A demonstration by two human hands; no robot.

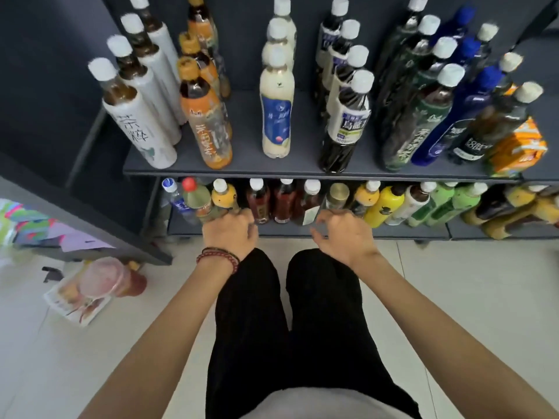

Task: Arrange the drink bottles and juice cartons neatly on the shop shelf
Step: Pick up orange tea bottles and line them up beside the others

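Observation:
Drink bottles stand in rows on two dark shelves. The upper shelf [242,169] carries white-sleeved tea bottles [142,128], orange-labelled bottles [208,128], a milky bottle [276,116], dark bottles [344,122], green and blue ones, and an orange juice carton [518,146] at the right. On the lower shelf [284,229] is a mixed row. My left hand [230,232] is curled against the foot of a yellow bottle [223,198] and a red-capped bottle [195,198]; its fingertips are hidden. My right hand [343,234] hovers with loosely curled fingers below a gold-capped bottle [337,195], holding nothing.
My knees in black trousers [251,297] are right in front of the lower shelf. On the tiled floor at the left lie a pink-lidded cup [106,276] and a printed packet [75,300]. A dark side panel [90,207] and colourful packets [24,222] are at the left.

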